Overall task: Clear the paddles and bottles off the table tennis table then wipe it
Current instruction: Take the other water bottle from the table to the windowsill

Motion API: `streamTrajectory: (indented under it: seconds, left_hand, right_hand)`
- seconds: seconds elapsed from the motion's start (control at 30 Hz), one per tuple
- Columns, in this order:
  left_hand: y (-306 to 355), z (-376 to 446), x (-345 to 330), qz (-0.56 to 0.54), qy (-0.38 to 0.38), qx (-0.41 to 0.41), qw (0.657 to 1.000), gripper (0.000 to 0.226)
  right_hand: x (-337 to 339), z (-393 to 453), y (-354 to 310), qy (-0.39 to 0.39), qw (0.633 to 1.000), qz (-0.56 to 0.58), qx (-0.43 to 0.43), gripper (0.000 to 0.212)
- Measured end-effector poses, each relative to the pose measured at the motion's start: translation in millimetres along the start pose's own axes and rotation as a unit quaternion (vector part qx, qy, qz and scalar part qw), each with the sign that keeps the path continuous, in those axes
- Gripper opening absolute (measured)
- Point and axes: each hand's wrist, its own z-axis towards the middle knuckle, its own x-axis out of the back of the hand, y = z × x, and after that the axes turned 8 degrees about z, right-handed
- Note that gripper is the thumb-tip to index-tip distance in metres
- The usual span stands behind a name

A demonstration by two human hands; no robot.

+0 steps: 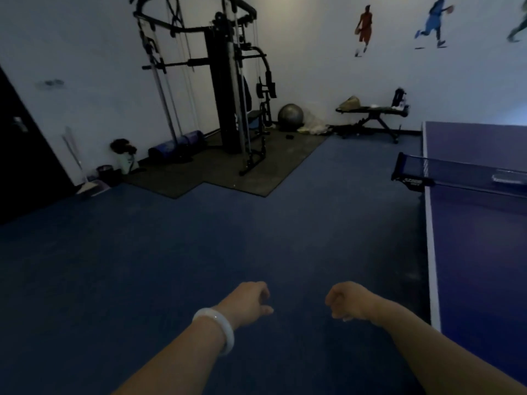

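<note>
The blue table tennis table fills the right edge of the view, with its dark net stretched across it. A pale flat object lies on the table just behind the net; I cannot tell what it is. No paddles or bottles show on the visible part. My left hand, with a white bangle on the wrist, hangs over the blue floor with fingers curled and nothing in it. My right hand is beside it, left of the table's edge, curled into a loose fist and holding nothing.
A black multi-gym machine stands on a dark mat at the back. A grey exercise ball and a weight bench sit by the far wall. A broom and dustpan lean near a dark door at the left.
</note>
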Motion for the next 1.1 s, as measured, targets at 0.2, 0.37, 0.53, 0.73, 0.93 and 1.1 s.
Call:
streamTrajectory:
  seconds: [0.2, 0.37, 0.53, 0.73, 0.93, 1.1]
  left_hand:
    - [-1, 158, 62, 0.028, -0.03, -0.041, 0.998, 0.036]
    - [9, 309, 106, 0.047, -0.049, -0.099, 0.993, 0.034]
    - [19, 459, 167, 0.048, -0.063, -0.156, 0.985, 0.029]
    - [85, 617, 214, 0.098, -0.089, -0.235, 0.963, 0.029]
    - [194, 758, 226, 0.128, -0.091, -0.319, 0.935, 0.028]
    - [278, 870, 242, 0.159, -0.099, -0.34, 0.922, 0.031]
  right_hand:
    - [63, 111, -26, 0.026, 0.999, -0.014, -0.042, 0.025]
    - [125, 214, -42, 0.048, 0.994, -0.052, -0.08, 0.021]
    - [204, 311, -66, 0.081, 0.99, -0.038, -0.11, 0.007]
    - [309, 370, -66, 0.215, 0.962, 0.09, -0.143, 0.019]
    - [431, 431, -34, 0.275, 0.938, 0.124, -0.174, 0.018]
    - [547, 495, -18, 0.295, 0.929, 0.143, -0.171, 0.015]
